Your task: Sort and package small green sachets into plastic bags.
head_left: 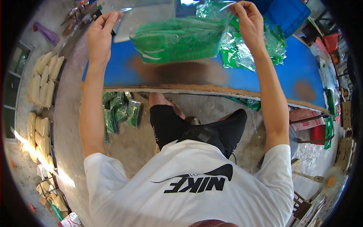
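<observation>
Between my hands hangs a large clear plastic bag (147,22) with a thick stack of green packets (179,39) inside its lower part. My left hand (101,34) pinches one upper corner of the bag between thumb and fingers. On the other side, my right hand (248,19) pinches the opposite upper corner. The filled bag is held over the blue tabletop (121,70); whether its bottom touches the table, I cannot tell. Beside it, near my right forearm, lies a loose heap of green and clear packets (236,49).
A blue plastic bin (289,15) stands at the table's far right. Packed green bundles (121,111) lie on the floor under the table's left part. Stacked tan sacks (43,83) line the left side. A metal-framed seat (312,132) and a red container (318,134) are at right.
</observation>
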{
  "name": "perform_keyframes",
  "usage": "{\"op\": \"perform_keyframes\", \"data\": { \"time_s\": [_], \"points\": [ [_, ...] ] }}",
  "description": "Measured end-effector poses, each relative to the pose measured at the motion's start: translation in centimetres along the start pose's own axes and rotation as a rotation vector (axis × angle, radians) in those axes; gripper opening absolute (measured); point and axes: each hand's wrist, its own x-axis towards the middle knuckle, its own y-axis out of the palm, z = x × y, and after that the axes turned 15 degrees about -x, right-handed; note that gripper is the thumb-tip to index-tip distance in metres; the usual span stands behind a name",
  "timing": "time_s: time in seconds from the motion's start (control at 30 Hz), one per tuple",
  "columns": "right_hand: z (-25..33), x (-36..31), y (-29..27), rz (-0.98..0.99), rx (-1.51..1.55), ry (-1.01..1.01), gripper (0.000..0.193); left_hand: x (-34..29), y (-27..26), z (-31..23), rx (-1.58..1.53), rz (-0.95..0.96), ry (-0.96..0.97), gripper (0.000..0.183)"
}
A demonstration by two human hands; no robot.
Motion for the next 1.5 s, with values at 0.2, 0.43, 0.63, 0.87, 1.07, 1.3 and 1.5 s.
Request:
{"op": "perform_keyframes", "data": {
  "time_s": [0.2,0.43,0.63,0.87,1.07,1.3,1.5],
  "points": [
    [-0.7,-5.7,-0.2,0.133,-0.06,0.226,0.014,-5.1,-1.4,2.7,0.085,0.053,-0.31,0.021],
    [-0.2,-6.3,0.3,0.127,-0.035,0.149,0.01,-6.2,-0.7,3.3,0.038,-0.014,-0.11,0.018],
    [-1.1,-3.5,6.0,-0.147,0.081,0.405,0.018,-3.5,5.0,6.3,0.084,-0.262,0.04,0.021],
    [-1.5,-11.3,6.1,-0.185,-0.092,0.406,0.043,-10.4,4.0,8.9,0.293,-0.503,0.317,0.022],
    [0.6,-19.5,5.3,-0.021,0.19,0.644,0.05,-17.7,2.0,7.2,0.338,-0.457,0.135,0.029],
    [0.5,-21.3,4.9,0.1,-0.264,0.684,0.05,-18.5,0.8,6.2,0.247,-0.36,-0.36,0.035],
    [1.8,-21.3,4.1,0.26,-0.507,0.637,0.044,-19.2,-2.6,5.4,0.346,-0.253,-0.727,0.028]
  ]
}}
